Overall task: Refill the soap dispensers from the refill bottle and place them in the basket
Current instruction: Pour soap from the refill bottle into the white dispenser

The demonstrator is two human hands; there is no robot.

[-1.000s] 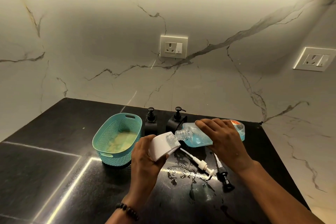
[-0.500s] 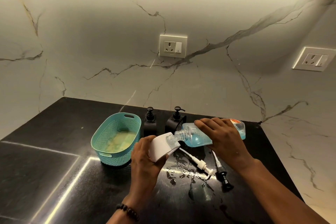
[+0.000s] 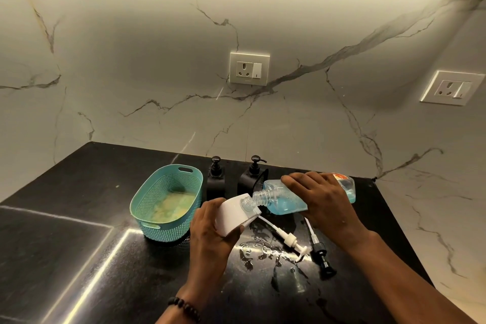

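Observation:
My left hand (image 3: 210, 234) grips a white soap dispenser (image 3: 232, 214), tilted, with its pump off. My right hand (image 3: 323, 200) holds the clear refill bottle (image 3: 282, 198) of blue liquid on its side, its threaded neck at the white dispenser's opening. Two black dispensers (image 3: 216, 179) (image 3: 251, 179) with pumps on stand behind, near the wall. A teal basket (image 3: 168, 202) sits to the left on the black counter (image 3: 65, 231). A white pump (image 3: 286, 239) and a black pump (image 3: 319, 252) lie loose on the counter below my right hand.
Spilled liquid (image 3: 257, 250) glistens on the counter in front of my hands. Marble walls close the back and right side, with a socket (image 3: 249, 68) on the back wall and another socket (image 3: 451, 87) on the right wall.
The refill bottle stays tipped into the white dispenser; both hands hold almost the same pose, with only a slight shift of the view.

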